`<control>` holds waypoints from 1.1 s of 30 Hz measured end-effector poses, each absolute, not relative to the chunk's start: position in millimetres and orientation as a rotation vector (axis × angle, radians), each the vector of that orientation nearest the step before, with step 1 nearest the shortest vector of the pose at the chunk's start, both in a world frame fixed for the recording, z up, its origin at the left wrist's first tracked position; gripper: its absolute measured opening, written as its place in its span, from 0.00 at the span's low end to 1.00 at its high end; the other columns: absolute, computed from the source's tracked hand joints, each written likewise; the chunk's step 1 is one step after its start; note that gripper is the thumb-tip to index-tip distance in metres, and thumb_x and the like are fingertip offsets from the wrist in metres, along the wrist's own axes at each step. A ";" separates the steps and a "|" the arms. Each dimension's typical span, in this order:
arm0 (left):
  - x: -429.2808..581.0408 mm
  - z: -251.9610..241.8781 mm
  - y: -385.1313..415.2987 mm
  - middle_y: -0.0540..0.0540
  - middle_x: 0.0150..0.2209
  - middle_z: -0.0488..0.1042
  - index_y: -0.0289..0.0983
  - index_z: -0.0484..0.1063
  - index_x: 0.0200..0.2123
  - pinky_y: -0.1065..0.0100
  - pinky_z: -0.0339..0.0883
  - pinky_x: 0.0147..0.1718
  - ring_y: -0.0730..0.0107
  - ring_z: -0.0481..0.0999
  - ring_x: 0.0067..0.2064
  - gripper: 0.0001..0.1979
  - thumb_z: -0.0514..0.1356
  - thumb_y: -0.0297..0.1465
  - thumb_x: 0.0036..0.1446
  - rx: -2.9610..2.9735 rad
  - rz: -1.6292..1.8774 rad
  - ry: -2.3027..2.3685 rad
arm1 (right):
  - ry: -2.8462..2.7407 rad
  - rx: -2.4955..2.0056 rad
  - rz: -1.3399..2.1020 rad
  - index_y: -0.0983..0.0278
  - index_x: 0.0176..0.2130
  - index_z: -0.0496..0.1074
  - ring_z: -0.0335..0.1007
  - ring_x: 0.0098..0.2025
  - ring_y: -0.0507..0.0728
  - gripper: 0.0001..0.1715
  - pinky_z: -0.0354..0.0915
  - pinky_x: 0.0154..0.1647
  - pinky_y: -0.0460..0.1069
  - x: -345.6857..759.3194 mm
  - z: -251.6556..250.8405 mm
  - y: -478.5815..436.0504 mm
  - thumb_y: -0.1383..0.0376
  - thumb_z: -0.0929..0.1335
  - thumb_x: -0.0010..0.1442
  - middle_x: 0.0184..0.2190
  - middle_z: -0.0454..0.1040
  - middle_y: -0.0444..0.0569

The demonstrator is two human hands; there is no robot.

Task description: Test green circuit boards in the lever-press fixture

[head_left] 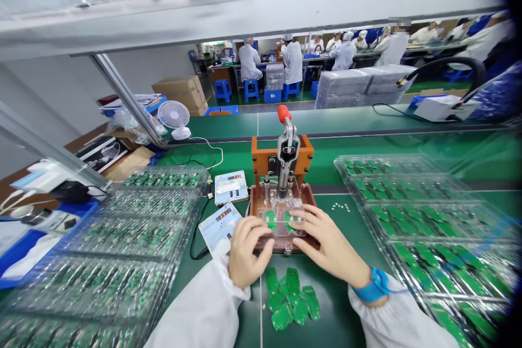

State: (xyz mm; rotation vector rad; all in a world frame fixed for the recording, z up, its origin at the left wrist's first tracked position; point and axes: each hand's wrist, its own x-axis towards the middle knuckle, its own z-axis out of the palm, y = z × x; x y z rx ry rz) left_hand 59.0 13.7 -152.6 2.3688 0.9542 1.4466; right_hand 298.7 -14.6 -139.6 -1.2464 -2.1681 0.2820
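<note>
An orange press fixture (pixel 307 155) with a red-tipped lever stands on a brown base in the middle of the bench. At its front, a clear plate (pixel 281 228) bears two small green boards (pixel 270 219). My left hand (pixel 249 250) touches the left edge of this plate, fingers curved and apart. From the right, my right hand (pixel 328 236) rests its spread fingers on the plate's right side, beside the other board. A blue strap circles my right wrist. Several green boards (pixel 291 296) lie in a loose pile just in front of the fixture.
Stacked clear trays of boards stand left (pixel 122 234) and right (pixel 411 223). Two meters (pixel 231 187) with cables sit left of the fixture, a white fan (pixel 174 115) behind. Small white pieces (pixel 340 207) lie at right. People work in the background.
</note>
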 end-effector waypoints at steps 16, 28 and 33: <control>84.7 -179.6 -9.2 0.39 0.53 0.77 0.36 0.74 0.45 0.53 0.71 0.59 0.55 0.73 0.60 0.10 0.57 0.31 0.62 2.605 1.036 0.317 | -1.440 -0.907 0.154 0.60 0.53 0.76 0.73 0.55 0.59 0.16 0.68 0.61 0.56 292.5 11.9 84.1 0.55 0.68 0.70 0.51 0.77 0.48; 83.7 -182.3 -9.5 0.40 0.53 0.77 0.37 0.75 0.44 0.52 0.69 0.59 0.55 0.73 0.59 0.10 0.57 0.31 0.62 2.579 0.990 0.317 | -1.590 -0.730 0.398 0.62 0.53 0.77 0.80 0.39 0.53 0.15 0.79 0.44 0.49 252.1 76.9 85.7 0.58 0.69 0.71 0.39 0.80 0.44; 84.6 -184.9 -9.8 0.41 0.52 0.78 0.37 0.75 0.44 0.52 0.67 0.61 0.56 0.72 0.61 0.10 0.56 0.32 0.63 2.575 0.986 0.308 | -1.719 -0.757 -0.032 0.53 0.67 0.64 0.78 0.50 0.56 0.26 0.76 0.58 0.51 236.8 49.0 12.3 0.67 0.66 0.73 0.56 0.74 0.42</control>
